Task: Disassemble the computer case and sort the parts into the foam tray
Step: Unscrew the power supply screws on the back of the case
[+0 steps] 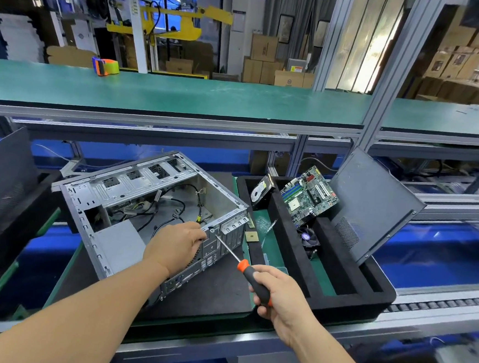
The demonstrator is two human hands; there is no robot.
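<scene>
My left hand (pixel 174 243) grips the rear rim of the one computer case (pixel 149 217), at center on the bench (pixel 212 291), likely steadying it. My right hand (pixel 276 294) holds one screwdriver (pixel 249 276), tip at a rear screw. At 3 o'clock, the foam tray (pixel 346 301) holds one motherboard (pixel 308 196), one hard drive (pixel 261 193), one fan (pixel 308 239).

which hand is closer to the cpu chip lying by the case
Left. The left hand grips the case edge, just left of the cpu chip; the right hand holds the screwdriver nearer the camera.
</scene>
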